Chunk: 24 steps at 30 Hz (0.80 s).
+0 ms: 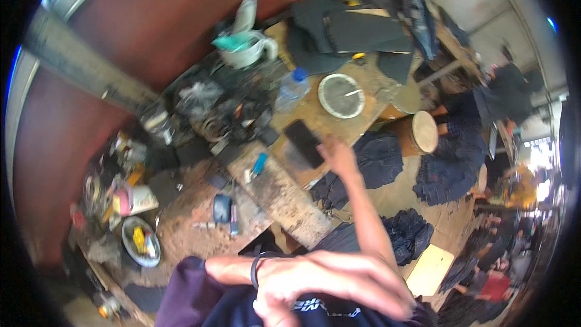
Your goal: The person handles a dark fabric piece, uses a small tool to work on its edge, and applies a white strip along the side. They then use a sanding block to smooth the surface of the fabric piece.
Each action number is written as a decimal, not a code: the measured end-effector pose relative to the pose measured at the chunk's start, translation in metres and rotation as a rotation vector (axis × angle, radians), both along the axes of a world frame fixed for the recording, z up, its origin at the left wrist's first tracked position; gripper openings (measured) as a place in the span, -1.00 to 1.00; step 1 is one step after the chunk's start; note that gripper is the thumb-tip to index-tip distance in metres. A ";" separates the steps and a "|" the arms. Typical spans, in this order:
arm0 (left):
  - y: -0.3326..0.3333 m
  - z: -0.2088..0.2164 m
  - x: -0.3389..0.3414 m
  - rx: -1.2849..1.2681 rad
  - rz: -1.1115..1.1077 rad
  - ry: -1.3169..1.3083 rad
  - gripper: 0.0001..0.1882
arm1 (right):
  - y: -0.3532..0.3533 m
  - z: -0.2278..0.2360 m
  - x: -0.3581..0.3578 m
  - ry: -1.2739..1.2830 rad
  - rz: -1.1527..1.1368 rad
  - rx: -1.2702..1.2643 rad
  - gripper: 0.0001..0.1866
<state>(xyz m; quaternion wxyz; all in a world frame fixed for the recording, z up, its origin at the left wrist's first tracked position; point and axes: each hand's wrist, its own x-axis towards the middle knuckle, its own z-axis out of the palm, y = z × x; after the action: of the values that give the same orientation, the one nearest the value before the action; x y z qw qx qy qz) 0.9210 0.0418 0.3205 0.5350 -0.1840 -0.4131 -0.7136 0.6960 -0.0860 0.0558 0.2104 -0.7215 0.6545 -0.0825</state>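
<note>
A dark smartphone is at the right-hand edge of the wooden workbench, over a grey patch on its top. My right hand reaches forward to it, its blurred fingers closed at the phone's right edge. I cannot tell whether the phone rests flat or is slightly raised. Low in the view, my left hand, with a black band at the wrist, lies across the front of my body. Its thumb points down, apart from the fingers, which stretch toward my right arm and are smeared; it appears to hold nothing.
Beyond the phone stand a round white-rimmed bowl, a blue-capped bottle and a white jug. Dark cut pieces pile up at the back. At the left sits a bowl with yellow things. Dark fabric bundles lie right; people work beyond.
</note>
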 end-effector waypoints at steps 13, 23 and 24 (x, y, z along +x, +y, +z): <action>0.070 -0.081 0.097 0.393 0.560 -0.575 -0.68 | 0.121 0.004 0.082 -0.289 0.059 0.082 -0.72; 0.129 -0.179 0.104 0.768 1.074 -1.363 -0.85 | 0.233 -0.045 0.240 -0.270 0.176 0.448 -0.27; 0.131 -0.184 0.097 0.712 1.130 -1.359 -0.85 | 0.235 -0.040 0.232 -0.304 0.197 0.365 -0.31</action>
<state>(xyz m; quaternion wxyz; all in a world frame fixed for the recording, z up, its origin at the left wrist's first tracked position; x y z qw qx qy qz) 1.0177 0.1732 0.1368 0.4711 0.6707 -0.4220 -0.3876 0.9283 0.1494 0.0153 0.4403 -0.7111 0.5459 -0.0495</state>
